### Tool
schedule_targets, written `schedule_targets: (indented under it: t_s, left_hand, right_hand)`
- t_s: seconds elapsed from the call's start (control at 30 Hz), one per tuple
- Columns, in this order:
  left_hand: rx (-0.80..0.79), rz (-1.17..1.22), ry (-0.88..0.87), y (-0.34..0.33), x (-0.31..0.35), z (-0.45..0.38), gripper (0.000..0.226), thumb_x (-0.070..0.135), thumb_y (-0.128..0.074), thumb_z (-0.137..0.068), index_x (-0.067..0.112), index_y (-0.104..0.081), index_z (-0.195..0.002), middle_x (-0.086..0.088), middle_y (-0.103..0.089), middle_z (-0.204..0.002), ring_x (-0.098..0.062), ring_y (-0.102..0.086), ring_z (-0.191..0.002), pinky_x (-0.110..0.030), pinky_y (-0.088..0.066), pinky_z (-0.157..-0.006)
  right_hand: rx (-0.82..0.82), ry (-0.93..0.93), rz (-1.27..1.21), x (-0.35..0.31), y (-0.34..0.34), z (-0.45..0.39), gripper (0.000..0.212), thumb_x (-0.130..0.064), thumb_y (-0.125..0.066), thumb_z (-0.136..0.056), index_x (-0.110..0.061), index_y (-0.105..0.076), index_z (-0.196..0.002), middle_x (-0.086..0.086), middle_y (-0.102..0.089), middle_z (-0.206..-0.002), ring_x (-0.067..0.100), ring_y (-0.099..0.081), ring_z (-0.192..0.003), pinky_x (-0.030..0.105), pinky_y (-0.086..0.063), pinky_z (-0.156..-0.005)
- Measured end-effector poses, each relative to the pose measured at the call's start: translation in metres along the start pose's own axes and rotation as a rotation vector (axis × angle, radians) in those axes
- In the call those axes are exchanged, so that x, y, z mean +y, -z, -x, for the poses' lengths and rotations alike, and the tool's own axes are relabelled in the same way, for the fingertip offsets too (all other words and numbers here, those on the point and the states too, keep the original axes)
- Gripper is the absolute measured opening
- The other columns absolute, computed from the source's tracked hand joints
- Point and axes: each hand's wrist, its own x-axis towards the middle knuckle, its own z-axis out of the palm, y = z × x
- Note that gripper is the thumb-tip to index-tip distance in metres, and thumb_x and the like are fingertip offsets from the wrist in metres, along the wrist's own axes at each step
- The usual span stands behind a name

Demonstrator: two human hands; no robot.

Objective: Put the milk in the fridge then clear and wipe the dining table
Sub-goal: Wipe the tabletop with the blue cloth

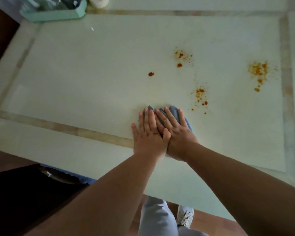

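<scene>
A grey-blue cloth [174, 112] lies on the pale dining table [85, 79] near its front edge. My right hand [178, 133] presses flat on the cloth with straight fingers. My left hand [149, 133] lies flat beside it, fingers straight, partly over the right hand's fingers and the cloth's left edge. Orange-red spill stains mark the table beyond and to the right: a single drop [151, 74], a speckled patch [200, 96] close to the cloth, another patch [181, 57] farther off, and a larger one [259, 72] at the right. No milk is in view.
A mint-green tray [54, 14] with dark items stands at the table's far left corner, next to a white object [99, 1]. A dark chair [24, 193] sits at the near left. My legs and a shoe [185, 217] show below the table edge on the wooden floor.
</scene>
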Motion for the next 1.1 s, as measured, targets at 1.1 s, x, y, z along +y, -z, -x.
schedule_targets:
  t_s: [1.1]
  left_hand:
    - [0.061,-0.056,-0.114,0.078,-0.015,-0.272,0.087,0.056,0.003,-0.079,0.017,0.009,-0.156,0.002,0.011,-0.164,-0.013,0.014,-0.15,-0.045,0.003,-0.122]
  right_hand:
    - [0.069,-0.086,0.026,0.092,0.049,-0.251,0.079,-0.051,-0.025,-0.096,-0.016,0.012,-0.156,0.005,0.013,-0.165,0.029,0.015,-0.151,0.058,0.005,-0.119]
